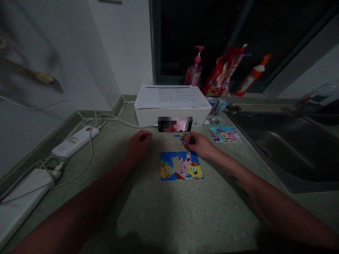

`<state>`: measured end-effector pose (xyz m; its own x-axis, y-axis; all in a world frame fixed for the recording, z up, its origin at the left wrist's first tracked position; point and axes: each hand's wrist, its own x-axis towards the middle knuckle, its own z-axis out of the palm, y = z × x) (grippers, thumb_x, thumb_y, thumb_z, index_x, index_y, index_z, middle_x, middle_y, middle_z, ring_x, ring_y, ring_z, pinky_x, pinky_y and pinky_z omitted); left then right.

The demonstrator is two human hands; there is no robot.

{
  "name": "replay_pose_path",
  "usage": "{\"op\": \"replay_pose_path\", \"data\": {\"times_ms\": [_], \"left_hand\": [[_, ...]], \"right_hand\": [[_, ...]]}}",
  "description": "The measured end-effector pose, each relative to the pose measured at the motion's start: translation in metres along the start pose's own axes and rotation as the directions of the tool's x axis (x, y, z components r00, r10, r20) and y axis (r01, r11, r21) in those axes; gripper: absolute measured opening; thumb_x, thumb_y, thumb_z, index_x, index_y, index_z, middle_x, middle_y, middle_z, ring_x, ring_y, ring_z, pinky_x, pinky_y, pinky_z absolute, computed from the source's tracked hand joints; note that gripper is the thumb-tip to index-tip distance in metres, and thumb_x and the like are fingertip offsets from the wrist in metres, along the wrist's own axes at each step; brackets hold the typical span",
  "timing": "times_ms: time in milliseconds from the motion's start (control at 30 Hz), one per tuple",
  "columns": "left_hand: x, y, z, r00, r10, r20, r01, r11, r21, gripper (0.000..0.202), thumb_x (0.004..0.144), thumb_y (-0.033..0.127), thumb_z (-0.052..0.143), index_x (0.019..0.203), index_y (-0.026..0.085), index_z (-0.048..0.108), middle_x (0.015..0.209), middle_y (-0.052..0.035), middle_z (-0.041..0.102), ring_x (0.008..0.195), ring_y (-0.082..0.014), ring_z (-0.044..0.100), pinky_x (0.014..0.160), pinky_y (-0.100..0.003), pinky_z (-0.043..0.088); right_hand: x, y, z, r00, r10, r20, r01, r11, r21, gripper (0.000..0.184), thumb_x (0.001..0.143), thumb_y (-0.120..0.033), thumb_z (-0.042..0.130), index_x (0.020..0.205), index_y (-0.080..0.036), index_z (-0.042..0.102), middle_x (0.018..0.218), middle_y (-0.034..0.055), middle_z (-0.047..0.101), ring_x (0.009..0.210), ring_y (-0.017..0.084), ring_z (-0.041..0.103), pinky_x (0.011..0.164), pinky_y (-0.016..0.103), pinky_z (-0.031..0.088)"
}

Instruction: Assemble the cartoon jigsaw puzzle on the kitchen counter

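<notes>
A partly assembled cartoon jigsaw puzzle (181,166) lies on the speckled green countertop (169,211), with a gap in its upper left area. Just above it sits a small heap of loose puzzle pieces (179,136). My right hand (197,144) is at the heap's right side, its fingertips pinched on what looks like a small yellow piece. My left hand (139,145) rests to the left of the heap, fingers curled and holding nothing visible. A picture card (226,134) with matching cartoon characters lies to the right.
A white box (172,118) topped with printed paper stands behind the pieces, with a blurred object against its front. A steel sink (280,148) lies to the right. White cables and power bricks (75,141) run along the left wall. Several bottles and a packet stand by the window.
</notes>
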<state>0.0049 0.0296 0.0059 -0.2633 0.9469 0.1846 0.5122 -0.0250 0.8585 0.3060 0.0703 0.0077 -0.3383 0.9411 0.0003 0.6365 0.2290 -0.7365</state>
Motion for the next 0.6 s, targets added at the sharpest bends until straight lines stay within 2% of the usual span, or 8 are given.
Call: {"op": "replay_pose_path", "data": {"times_ms": [167, 300, 400, 500, 600], "left_hand": [[0.000, 0.001, 0.000, 1.000, 0.007, -0.003, -0.007, 1.000, 0.007, 0.010, 0.087, 0.028, 0.069, 0.089, 0.025, 0.078, 0.095, -0.0036, 0.084, 0.090, -0.0240, 0.077, 0.089, -0.038, 0.060], [0.000, 0.002, 0.000, 1.000, -0.009, 0.001, 0.009, 1.000, 0.006, 0.010, 0.087, 0.028, 0.069, 0.088, 0.024, 0.078, 0.094, -0.0036, 0.084, 0.091, -0.0244, 0.077, 0.091, -0.038, 0.060], [-0.001, 0.002, -0.001, 1.000, 0.004, 0.001, -0.004, 1.000, 0.008, 0.011, 0.088, 0.029, 0.068, 0.088, 0.024, 0.078, 0.097, -0.0043, 0.085, 0.093, -0.0249, 0.078, 0.093, -0.039, 0.060], [-0.002, 0.001, -0.001, 1.000, 0.016, 0.002, -0.016, 1.000, 0.013, 0.010, 0.088, 0.029, 0.068, 0.089, 0.024, 0.078, 0.096, -0.0047, 0.085, 0.093, -0.0255, 0.078, 0.092, -0.040, 0.060], [-0.001, 0.001, 0.000, 1.000, 0.009, -0.001, -0.009, 1.000, 0.003, 0.009, 0.088, 0.028, 0.069, 0.089, 0.025, 0.077, 0.095, -0.0042, 0.085, 0.092, -0.0251, 0.077, 0.091, -0.039, 0.060]], "right_hand": [[0.002, -0.003, -0.005, 0.999, 0.021, 0.050, -0.028, 0.988, 0.151, 0.011, 0.075, -0.018, 0.068, 0.085, -0.022, 0.070, 0.083, 0.0038, 0.073, 0.074, 0.019, 0.066, 0.071, 0.034, 0.051], [-0.007, -0.017, -0.004, 0.998, 0.009, 0.061, -0.022, 0.978, 0.207, 0.013, 0.078, -0.017, 0.068, 0.090, -0.022, 0.073, 0.086, 0.0048, 0.076, 0.076, 0.019, 0.068, 0.071, 0.033, 0.054], [-0.021, -0.031, 0.007, 0.992, -0.016, 0.125, -0.013, 0.974, 0.227, 0.018, 0.083, -0.017, 0.068, 0.099, -0.022, 0.075, 0.090, 0.0052, 0.078, 0.077, 0.019, 0.069, 0.069, 0.032, 0.055], [-0.038, -0.043, 0.023, 0.980, -0.063, 0.190, 0.020, 0.975, 0.220, 0.012, 0.087, -0.019, 0.068, 0.095, -0.022, 0.076, 0.086, 0.0036, 0.076, 0.075, 0.018, 0.069, 0.066, 0.030, 0.053], [-0.052, -0.050, 0.036, 0.979, -0.072, 0.191, 0.029, 0.975, 0.220, 0.008, 0.086, -0.018, 0.071, 0.091, -0.023, 0.076, 0.080, 0.0006, 0.075, 0.072, 0.016, 0.068, 0.065, 0.029, 0.052]]}}
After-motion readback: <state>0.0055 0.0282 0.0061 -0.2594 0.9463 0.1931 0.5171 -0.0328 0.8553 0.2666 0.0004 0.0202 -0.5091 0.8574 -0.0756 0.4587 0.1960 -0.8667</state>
